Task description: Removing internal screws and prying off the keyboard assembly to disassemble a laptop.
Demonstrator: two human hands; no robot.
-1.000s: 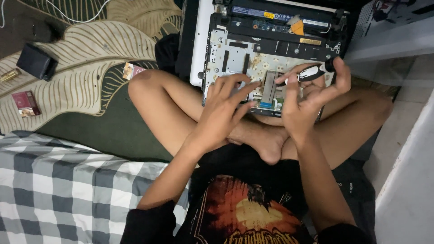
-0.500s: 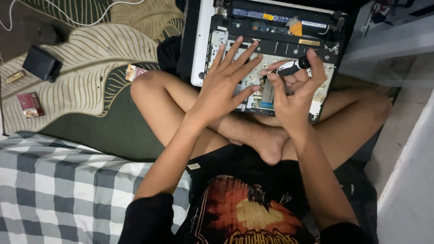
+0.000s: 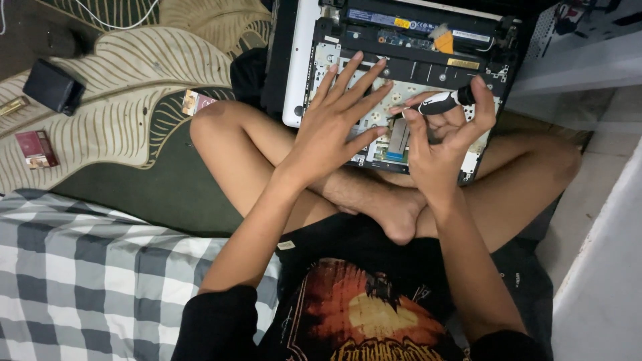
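Right hand clamped on the screwdriver, left hand splayed flat at 9 o'clock; I'd keep the opened laptop pinned.

My view is dim and warm, lit from above. The white plastic opened laptop chassis looks brightest, the dark top-left floor corner murky. Shadows stay soft; fine board detail is perhaps slightly blurred. Edges bend mildly.
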